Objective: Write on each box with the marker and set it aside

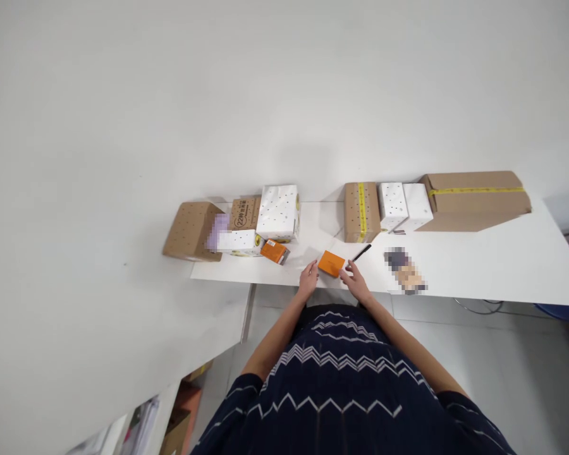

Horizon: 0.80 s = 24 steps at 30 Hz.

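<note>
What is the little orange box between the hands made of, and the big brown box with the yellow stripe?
The little orange box looks like thin printed card with a smooth, matte orange face and crisp edges; its gloss is hard to judge at this size. The big brown box looks like plain cardboard, dull and unprinted, with folded flaps. Its yellow stripe seems to be plastic tape.

Only one print is partly readable, a dark round logo with what looks like "ZZ" on the brown carton (245,213) at the back of the worktop (502,265), while the other marks on the boxes are too small to read.
</note>
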Motion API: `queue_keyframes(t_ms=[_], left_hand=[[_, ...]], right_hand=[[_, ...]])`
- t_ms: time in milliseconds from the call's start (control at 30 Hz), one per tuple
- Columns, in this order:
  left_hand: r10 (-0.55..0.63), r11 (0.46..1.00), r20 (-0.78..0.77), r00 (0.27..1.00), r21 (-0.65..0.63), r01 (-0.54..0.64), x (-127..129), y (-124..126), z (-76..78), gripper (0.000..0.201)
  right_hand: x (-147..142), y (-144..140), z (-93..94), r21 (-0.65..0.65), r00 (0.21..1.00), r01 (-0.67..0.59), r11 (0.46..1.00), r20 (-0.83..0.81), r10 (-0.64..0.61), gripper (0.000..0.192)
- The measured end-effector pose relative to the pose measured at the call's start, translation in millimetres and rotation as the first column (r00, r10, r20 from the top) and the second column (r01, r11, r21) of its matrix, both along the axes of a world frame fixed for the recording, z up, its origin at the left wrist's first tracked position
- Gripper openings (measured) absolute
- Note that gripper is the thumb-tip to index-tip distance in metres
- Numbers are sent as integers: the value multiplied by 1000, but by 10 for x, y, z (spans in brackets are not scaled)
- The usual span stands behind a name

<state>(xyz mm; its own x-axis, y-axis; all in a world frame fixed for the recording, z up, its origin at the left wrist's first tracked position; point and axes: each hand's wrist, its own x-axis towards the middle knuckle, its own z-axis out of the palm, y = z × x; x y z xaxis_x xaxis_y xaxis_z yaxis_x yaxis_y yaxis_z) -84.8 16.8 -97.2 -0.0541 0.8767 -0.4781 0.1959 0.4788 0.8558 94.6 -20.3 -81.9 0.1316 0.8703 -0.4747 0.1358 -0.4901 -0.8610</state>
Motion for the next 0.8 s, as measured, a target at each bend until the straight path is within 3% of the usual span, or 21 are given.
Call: queue_keyframes(t_ms=[133,233,433,600,800], left_hand=[[-16,999,28,999,36,15,52,44,-3,45],[-6,996,56,998,89,1,52,54,18,39],[5,993,75,997,114,-14,-16,-66,39,17],[14,998,64,998,60,-18,-10,-203,-42,12],[49,998,123,991,-31,-46,40,-171,-152,33]], right_hand=[[-94,33,-19,-173,972,75,982,-207,-111,81],[-87,93,-53,-107,970,56,993,-229,-80,77],[0,185,-165,207,993,-15,978,-108,38,57],[19,138,-315,172,997,-1,985,-77,14,46],[45,91,-347,70,998,2,998,-65,2,36]])
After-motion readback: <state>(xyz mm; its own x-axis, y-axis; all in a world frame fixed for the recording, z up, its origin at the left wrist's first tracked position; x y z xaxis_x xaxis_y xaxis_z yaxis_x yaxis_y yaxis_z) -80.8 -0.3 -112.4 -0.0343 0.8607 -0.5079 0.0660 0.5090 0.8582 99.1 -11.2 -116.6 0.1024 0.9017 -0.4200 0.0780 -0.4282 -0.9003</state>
